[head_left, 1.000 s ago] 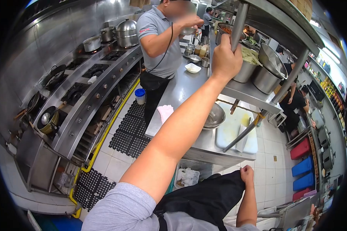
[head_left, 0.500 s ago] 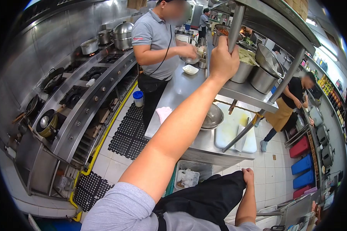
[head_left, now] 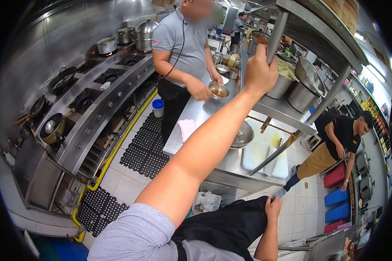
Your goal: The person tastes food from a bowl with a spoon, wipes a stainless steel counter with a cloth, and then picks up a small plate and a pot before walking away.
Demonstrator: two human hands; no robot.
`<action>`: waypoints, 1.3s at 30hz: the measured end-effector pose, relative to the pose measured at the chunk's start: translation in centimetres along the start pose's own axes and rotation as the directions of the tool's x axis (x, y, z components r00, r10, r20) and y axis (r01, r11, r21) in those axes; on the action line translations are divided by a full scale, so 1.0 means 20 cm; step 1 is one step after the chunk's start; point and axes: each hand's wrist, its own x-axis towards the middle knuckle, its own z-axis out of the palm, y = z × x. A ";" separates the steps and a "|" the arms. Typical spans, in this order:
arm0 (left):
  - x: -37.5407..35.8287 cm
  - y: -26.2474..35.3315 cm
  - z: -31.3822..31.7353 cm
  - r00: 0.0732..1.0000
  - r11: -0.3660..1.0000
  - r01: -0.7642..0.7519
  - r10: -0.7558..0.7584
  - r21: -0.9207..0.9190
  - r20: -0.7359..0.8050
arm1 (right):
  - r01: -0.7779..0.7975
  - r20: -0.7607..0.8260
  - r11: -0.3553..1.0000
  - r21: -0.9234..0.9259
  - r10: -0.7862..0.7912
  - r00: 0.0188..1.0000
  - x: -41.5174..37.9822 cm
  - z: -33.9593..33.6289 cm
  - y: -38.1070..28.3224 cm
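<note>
SS counter mid-rm, pink cloth near one corner, white cutting bd at near end w/ knife lying on it. Metal bowl just beside bd, partly behind L forearm. Lower shelf over counter, loaded w/ pots. To the left: range along SS wall, pans + pots on burners, yellow pipe low along front. Floor: pale tile, blk perforated mats btwn range and counter. Far right: bottle racks, too small to count.

L hand: wrapped around shelf post, arm stretched up/fwd. Post btwn lower shelf and upper shelf, left side of unit. R hand: down low, fingers curled tight on edge of blk apron, cloth spread across the lap side.

Counts:
- cutting bd x1, knife x1, pink cloth x1
- big shelf pots x2: pot w/ pale green contents, pot w/ tilted bowl on top
- steel pots at range's far end x3, incl domed steamer
- blue-lid tub x1, on floor
- blue bins x2, red bins x2, stacked in one column
- co-workers x3 at least: grey shirt, hand at rim of soup bowl; tan apron, right aisle; third far back
</note>
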 end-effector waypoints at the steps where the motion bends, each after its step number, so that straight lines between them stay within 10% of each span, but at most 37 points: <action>1: 0.00 0.00 0.00 1.000 1.000 0.009 -0.009 0.003 0.005 | 0.016 0.022 1.000 -0.007 -0.015 1.000 0.01 0.01 0.00; 3: 0.00 0.01 0.00 1.000 1.000 0.012 -0.012 0.005 0.023 | 0.021 0.041 1.000 -0.004 -0.021 0.999 0.07 0.03 0.01; 5: 0.00 0.01 0.00 1.000 1.000 -0.008 0.008 -0.003 0.027 | -0.282 0.446 0.957 0.064 0.226 0.866 0.18 0.09 0.06; 8: 0.01 -0.02 -0.01 0.994 0.997 -0.083 0.083 -0.007 0.072 | -0.029 0.733 1.000 -0.010 0.027 0.679 0.33 0.11 0.08; 15: -0.08 0.01 -0.51 0.957 0.955 -0.144 0.069 0.257 0.282 | -0.205 0.802 0.950 -0.237 0.310 0.511 0.38 0.00 0.02; 24: -0.78 -0.36 -1.03 0.932 0.896 0.093 -0.232 0.435 0.278 | -0.071 0.640 0.918 -0.391 0.326 0.696 0.26 -0.16 -0.20; 31: -1.36 -0.18 -0.99 0.643 0.691 0.281 -0.651 0.666 0.404 | 0.193 0.595 0.834 -0.516 0.187 0.782 0.21 -0.09 -0.29; 39: -1.00 -0.07 -0.89 0.716 0.786 0.031 -0.448 0.617 0.535 | 0.301 0.603 0.781 -0.547 0.118 0.789 0.23 -0.09 -0.34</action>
